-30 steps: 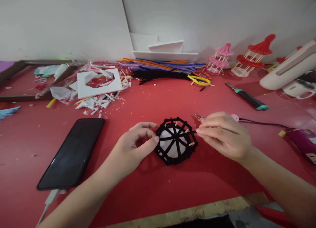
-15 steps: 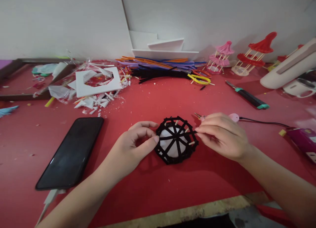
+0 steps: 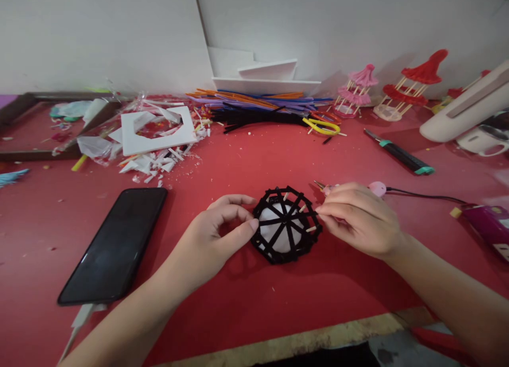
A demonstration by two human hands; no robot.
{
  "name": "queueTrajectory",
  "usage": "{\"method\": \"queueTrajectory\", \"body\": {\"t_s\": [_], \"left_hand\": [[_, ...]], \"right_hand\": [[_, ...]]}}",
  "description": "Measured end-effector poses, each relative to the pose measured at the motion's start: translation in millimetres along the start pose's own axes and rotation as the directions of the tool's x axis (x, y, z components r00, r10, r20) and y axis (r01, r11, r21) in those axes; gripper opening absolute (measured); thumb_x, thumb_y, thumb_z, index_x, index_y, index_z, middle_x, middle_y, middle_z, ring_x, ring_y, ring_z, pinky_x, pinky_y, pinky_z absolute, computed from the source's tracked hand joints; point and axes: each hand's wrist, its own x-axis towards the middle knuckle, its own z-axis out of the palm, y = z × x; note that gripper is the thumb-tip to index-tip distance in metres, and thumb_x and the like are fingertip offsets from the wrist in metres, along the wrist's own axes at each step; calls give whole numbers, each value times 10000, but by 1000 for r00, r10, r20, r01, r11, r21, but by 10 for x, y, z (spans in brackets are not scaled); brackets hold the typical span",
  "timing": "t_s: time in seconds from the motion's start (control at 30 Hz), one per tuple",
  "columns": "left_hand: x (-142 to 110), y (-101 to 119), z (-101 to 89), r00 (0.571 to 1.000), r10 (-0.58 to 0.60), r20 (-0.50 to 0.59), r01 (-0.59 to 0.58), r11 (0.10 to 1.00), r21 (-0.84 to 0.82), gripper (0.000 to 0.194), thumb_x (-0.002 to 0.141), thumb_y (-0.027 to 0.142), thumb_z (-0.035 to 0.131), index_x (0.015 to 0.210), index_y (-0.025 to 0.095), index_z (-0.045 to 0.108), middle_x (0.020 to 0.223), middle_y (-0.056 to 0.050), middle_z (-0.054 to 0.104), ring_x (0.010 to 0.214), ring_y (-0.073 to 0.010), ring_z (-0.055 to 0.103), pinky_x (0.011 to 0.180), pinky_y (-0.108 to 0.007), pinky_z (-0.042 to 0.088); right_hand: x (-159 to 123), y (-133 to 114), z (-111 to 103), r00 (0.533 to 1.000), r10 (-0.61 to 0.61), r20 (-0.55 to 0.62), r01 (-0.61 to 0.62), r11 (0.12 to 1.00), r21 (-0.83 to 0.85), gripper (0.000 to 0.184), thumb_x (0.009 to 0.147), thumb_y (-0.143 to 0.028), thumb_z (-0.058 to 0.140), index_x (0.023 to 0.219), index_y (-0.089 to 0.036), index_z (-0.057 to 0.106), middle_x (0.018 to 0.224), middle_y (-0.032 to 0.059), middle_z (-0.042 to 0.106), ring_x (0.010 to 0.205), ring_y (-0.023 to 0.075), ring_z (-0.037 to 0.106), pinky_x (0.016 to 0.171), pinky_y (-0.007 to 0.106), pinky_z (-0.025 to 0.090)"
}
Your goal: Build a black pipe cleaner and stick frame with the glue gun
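Note:
A round black model frame (image 3: 286,217) of pipe cleaner strips, crossing like spokes over a white round base, sits between my hands on the red table. Short pale sticks show at its right side. My left hand (image 3: 225,224) grips its left rim between thumb and fingers. At the right rim, my right hand (image 3: 358,218) has thumb and fingertips pinched on the end of a black pipe cleaner strip (image 3: 306,215). Partly hidden behind the right hand lies a pink corded tool (image 3: 328,189) with a metal tip.
A phone (image 3: 115,245) with a cable lies left. White scraps and a cut-out board (image 3: 131,139) are behind it. Pipe cleaners (image 3: 254,110) and yellow-handled scissors (image 3: 322,127) lie at the back. A utility knife (image 3: 401,154) and pink (image 3: 353,96) and red (image 3: 409,91) tiered models stand right.
The black frame has shifted very slightly to the right, with both hands keeping their hold. Little else differs.

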Motion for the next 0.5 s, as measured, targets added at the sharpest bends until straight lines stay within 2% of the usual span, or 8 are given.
{"method": "queueTrajectory", "body": {"t_s": [0.27, 0.5], "left_hand": [[-5, -11, -16, 1000, 16, -10, -15, 999, 35, 322, 840, 499, 623, 722, 207, 689, 1203, -108, 647, 1138, -295, 624, 1042, -481, 455], [-12, 10, -10, 1000, 12, -17, -12, 1000, 26, 306, 837, 488, 624, 721, 212, 689, 1206, -100, 645, 1127, -290, 627, 1055, -491, 445]], "right_hand": [[10, -17, 7, 1000, 29, 3, -29, 1000, -1, 147, 857, -83, 657, 927, -212, 669, 821, 30, 701, 792, 172, 657, 779, 354, 590], [-7, -19, -5, 1000, 9, -12, -9, 1000, 3, 189, 834, -77, 687, 983, -191, 667, 858, 59, 709, 799, 182, 657, 775, 375, 596]]}}
